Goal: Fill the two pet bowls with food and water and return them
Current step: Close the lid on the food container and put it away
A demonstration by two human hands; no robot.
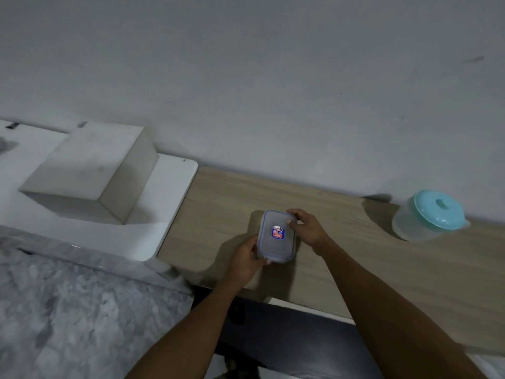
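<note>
A white box (90, 173) sits at far left on a white ledge. The left hand (247, 259) grips the near-left corner of the rectangular lidded container (277, 236) (sticker on its lid) on the wooden tabletop (382, 269); the right hand (308, 228) clasps its far-right edge. A teal-lidded tub (430, 216) stands well apart by the grey wall (273, 77).

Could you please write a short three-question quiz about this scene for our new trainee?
1. True or false: the round translucent container with the turquoise lid stands on the wooden counter.
2. Which hands are on the small rectangular clear plastic box with the blue-rimmed lid? A) left only B) right only C) both
3. Fill in: the box's lid is ____ (on/off).

Key: 1 true. 2 C: the left hand has a grip on the near corner, the right hand on the far one. 3 on.
</note>
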